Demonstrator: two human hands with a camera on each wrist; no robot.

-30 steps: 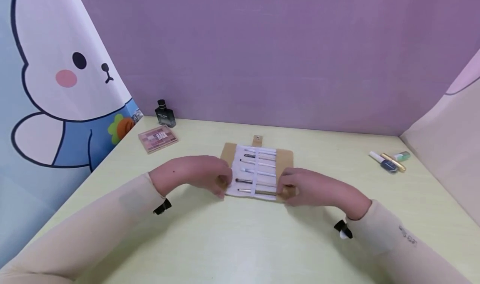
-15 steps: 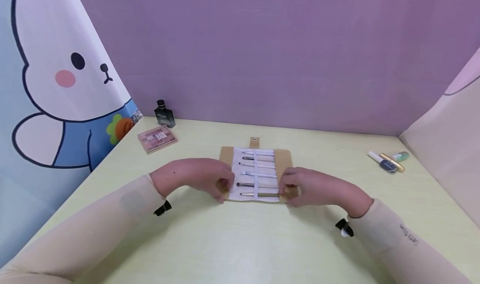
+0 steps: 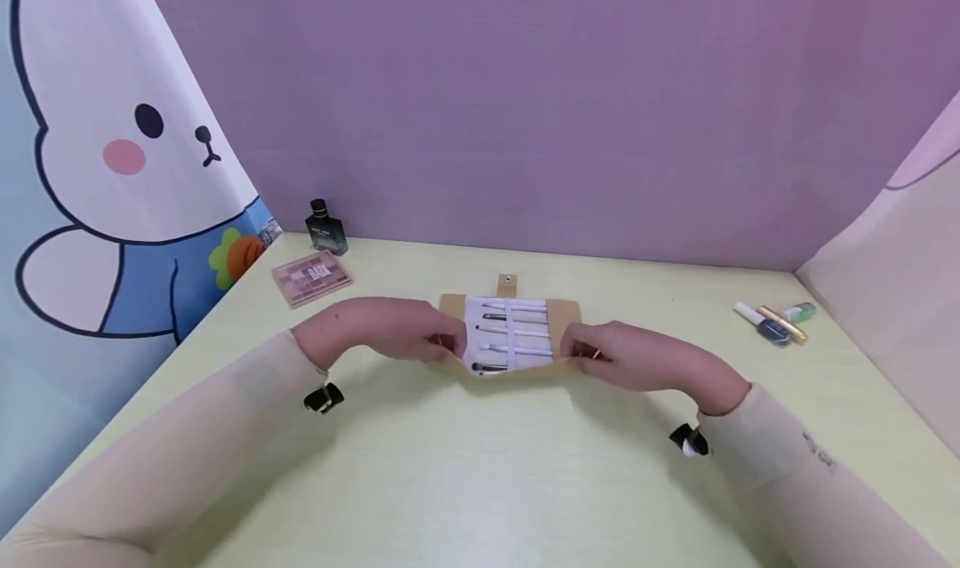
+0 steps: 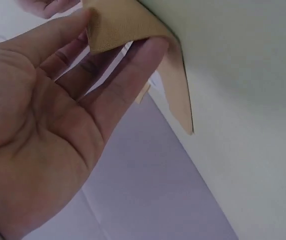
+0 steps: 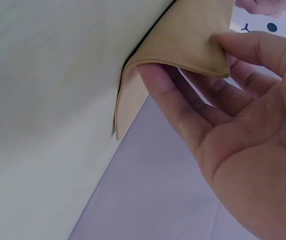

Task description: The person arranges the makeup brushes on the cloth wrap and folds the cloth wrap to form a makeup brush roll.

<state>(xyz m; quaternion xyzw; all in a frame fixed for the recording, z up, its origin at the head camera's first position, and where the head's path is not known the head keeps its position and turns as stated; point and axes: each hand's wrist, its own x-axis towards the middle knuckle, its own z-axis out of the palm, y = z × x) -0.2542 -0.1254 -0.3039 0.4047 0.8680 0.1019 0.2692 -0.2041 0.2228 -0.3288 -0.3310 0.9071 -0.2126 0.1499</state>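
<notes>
A tan brush roll [image 3: 564,314] lies spread on the table, its white lining and strap holding several makeup brushes [image 3: 517,331] side by side. Its near edge is lifted and curls upward, hiding the lowest brush. At the near left corner my left hand [image 3: 408,330] pinches the edge between thumb and fingers; the left wrist view shows the bent tan flap [image 4: 125,25] in that grip. My right hand [image 3: 637,355] pinches the near right corner likewise, and the raised flap [image 5: 188,42] shows in the right wrist view. A snap tab [image 3: 507,285] sticks out at the far edge.
An eyeshadow palette [image 3: 311,278] and a dark perfume bottle [image 3: 326,228] are at the back left of the table [image 3: 480,485]. To the right lie a dark blue nail polish bottle [image 3: 771,329], a gold tube [image 3: 783,324] and a green-tipped tube [image 3: 801,311].
The brush roll's near edge has risen off the table and curled away from me, with both hands moving up and holding its corners. The lowest brush has gone out of sight.
</notes>
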